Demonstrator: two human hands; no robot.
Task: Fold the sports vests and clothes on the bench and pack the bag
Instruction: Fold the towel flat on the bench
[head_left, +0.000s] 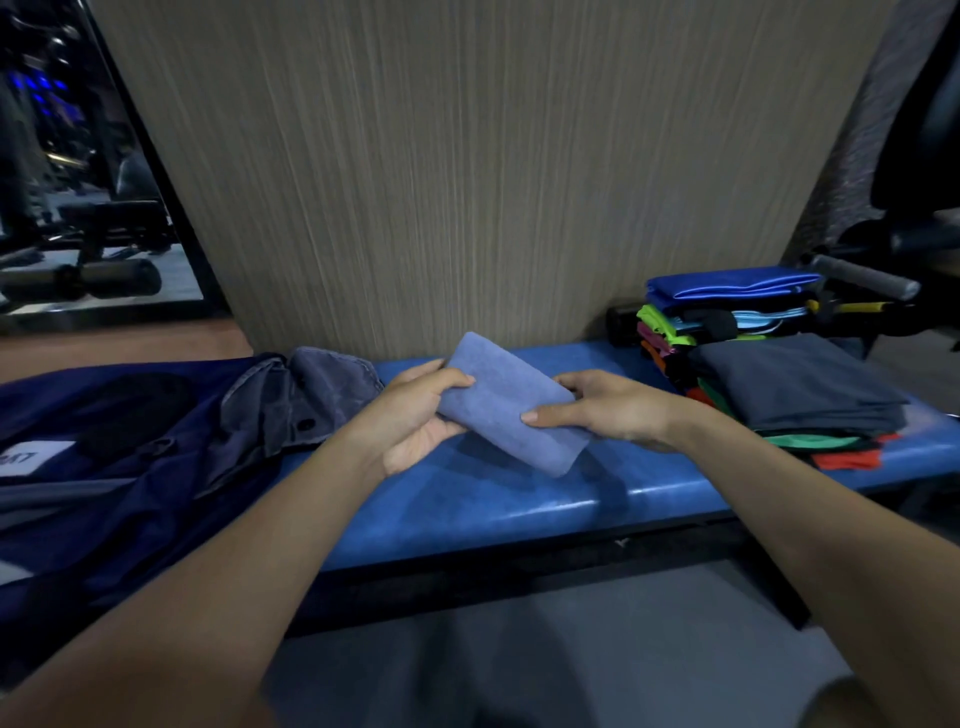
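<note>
A person's two bare hands hold a folded blue-grey towel just above the middle of a blue padded bench, both forearms reaching in from the near edge. The left hand grips the towel's left end, thumb curled over the top and fingers wrapped beneath, palm turned partly upward. The right hand pinches the right side, thumb lying along the near edge and fingers tucked behind the cloth. The towel is a compact oblong, tilted so that one end points toward the bench's back edge and the other toward its front edge.

At the bench's left end lies a dark navy bag bearing a white label, with a grey garment crumpled against it near the back edge. At the right end stands a stack of folded clothes in bright blue, green, pink and orange, and just in front of it a folded dark grey garment tops a second pile showing green and red edges. A wood-grain wall panel rises behind the bench.
</note>
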